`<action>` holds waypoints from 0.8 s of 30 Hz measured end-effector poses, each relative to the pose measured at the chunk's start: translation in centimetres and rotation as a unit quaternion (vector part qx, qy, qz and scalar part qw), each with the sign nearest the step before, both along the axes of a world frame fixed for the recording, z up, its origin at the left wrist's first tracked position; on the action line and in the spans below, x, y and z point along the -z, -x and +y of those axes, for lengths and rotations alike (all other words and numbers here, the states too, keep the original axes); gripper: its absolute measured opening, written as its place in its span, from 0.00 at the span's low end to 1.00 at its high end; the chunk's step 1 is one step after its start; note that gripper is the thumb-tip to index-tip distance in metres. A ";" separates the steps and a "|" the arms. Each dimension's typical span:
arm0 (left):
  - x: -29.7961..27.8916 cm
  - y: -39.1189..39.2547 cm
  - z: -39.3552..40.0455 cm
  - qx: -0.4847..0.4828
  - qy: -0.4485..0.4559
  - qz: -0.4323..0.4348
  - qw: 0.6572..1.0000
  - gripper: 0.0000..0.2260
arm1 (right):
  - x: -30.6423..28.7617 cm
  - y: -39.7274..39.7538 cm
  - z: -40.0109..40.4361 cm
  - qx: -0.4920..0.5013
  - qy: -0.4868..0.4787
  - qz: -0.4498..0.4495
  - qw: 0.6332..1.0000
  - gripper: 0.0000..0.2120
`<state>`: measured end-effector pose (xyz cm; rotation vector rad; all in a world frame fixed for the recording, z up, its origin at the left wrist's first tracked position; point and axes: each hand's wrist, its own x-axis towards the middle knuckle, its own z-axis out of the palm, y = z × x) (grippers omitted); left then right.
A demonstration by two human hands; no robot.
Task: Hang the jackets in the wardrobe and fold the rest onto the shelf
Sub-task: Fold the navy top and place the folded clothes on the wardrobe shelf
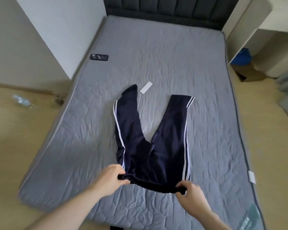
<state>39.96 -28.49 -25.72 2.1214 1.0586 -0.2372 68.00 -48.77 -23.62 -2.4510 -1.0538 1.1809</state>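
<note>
On the near half of the grey mattress lies a pair of navy track pants with white side stripes, waistband toward the person and the 2 legs spread apart in a V toward the dark headboard. Both hands hold the waistband. His or her left hand pinches the left corner, thumb under and fingers curled over the bunched elastic. At the other corner the right hand does the same, fingers curled tight round the cloth. The waistband sags a little between the 2 grips and looks slightly raised off the mattress, though that is hard to judge from this angle.

Just beyond the left leg's cuff lies a small white rectangular thing, close to the cuff but apart from it. A dark phone rests near the mattress's far left edge. White furniture stands off to the right, and something clear, perhaps a plastic bottle, lies on the wooden floor at the left.
</note>
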 end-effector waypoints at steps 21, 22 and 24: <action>23.2 7.4 -15.6 -0.013 0.145 0.187 0.972 0.23 | 23.6 7.9 -11.8 -0.164 0.259 0.061 0.950 0.28; 23.4 7.2 -15.5 -0.041 0.148 0.175 0.972 0.26 | 24.0 7.9 -11.6 -0.154 0.259 0.068 0.951 0.29; 24.0 6.4 -15.1 -0.138 0.142 0.159 0.967 0.30 | 24.6 7.9 -11.3 -0.111 0.235 0.071 0.963 0.29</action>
